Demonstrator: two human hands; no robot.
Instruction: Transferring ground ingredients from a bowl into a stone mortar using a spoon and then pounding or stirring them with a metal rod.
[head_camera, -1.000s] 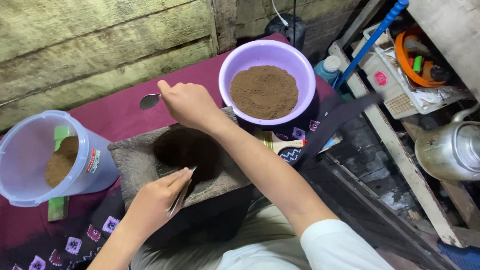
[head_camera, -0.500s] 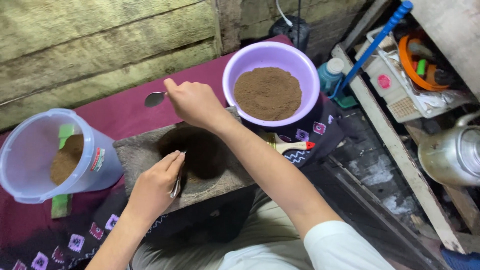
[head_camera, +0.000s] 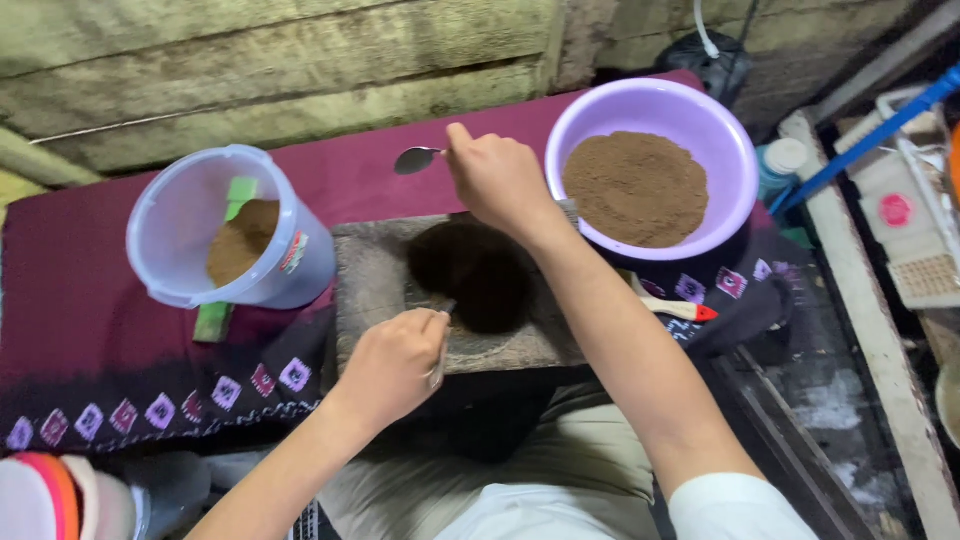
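Stone mortar (head_camera: 455, 295), a grey block with a dark hollow holding brown powder, sits on the maroon cloth (head_camera: 90, 300) right in front of the person. Left hand (head_camera: 392, 365) rests at its near edge, grip pinching a thin metal utensil (head_camera: 440, 362), seemingly to work the hollow. Right hand (head_camera: 500, 180) hovers over the mortar's far edge, grip closed on a spoon (head_camera: 418, 158) held level. Behind the mortar's right stands a purple bowl (head_camera: 610, 110) of powder; to its left, a clear tub (head_camera: 175, 215).
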